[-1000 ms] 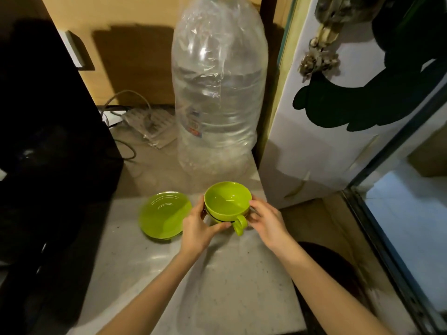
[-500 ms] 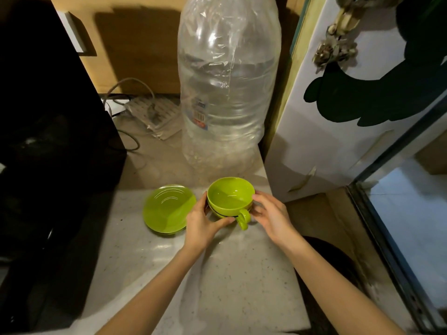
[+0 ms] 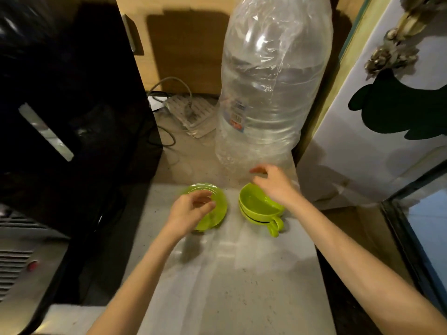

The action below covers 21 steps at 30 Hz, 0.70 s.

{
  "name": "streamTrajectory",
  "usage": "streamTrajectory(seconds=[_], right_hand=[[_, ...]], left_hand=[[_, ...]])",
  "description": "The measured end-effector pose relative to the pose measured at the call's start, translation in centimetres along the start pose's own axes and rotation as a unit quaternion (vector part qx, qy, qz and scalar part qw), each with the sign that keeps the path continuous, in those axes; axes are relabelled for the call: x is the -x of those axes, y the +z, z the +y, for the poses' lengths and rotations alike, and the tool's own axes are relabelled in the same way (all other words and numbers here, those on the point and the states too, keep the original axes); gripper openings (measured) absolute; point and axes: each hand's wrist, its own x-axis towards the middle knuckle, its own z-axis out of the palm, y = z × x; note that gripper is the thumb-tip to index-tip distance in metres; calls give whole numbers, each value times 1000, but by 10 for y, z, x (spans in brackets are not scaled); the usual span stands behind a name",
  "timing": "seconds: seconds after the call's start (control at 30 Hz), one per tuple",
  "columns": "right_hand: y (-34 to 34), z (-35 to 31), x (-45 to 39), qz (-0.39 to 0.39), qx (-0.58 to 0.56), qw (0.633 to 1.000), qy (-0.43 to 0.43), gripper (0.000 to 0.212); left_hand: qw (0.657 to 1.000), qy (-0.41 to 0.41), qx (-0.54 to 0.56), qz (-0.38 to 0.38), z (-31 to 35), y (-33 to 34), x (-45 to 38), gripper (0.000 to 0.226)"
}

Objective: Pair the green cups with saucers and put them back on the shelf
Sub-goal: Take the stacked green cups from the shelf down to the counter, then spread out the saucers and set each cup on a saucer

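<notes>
Two green cups (image 3: pixel 258 209) sit nested one inside the other on the pale counter (image 3: pixel 229 281), handle toward me. A green saucer (image 3: pixel 215 201) lies flat to their left. My left hand (image 3: pixel 188 211) hovers over the saucer with fingers loosely curled, holding nothing. My right hand (image 3: pixel 273 184) is above the far rim of the cups, fingers spread, holding nothing; whether it touches the rim I cannot tell.
A large clear plastic water bottle (image 3: pixel 271 88) stands just behind the cups. A dark appliance (image 3: pixel 72 117) fills the left side. A power strip with cables (image 3: pixel 191 114) lies at the back. A white cabinet door (image 3: pixel 377 131) stands at the right, past the counter's edge.
Both hands let go of the nested cups, which now rest on the counter. My left hand moved left over the saucer; my right hand rose above the cups' far rim.
</notes>
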Motion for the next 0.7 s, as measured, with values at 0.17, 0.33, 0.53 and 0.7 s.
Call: streamTrajectory(seconds=[0.17,0.33,0.53,0.7], right_hand=[[51,-30,-22,-104,-18,994,-32,30],[81,-33,-36,-182,145,973,-10,40],[87,-33,-41,-204,213,955,-13,30],[90,-35,-37,-191,220,957,-4,34]], left_hand=[[989,-70,21,126,-30,-22,-1,43],[979,-152,-16,138,-54,-26,-1,55],[985,-134,38,106,-65,-21,3,39],[981,-162,42,102,-59,-18,1,38]])
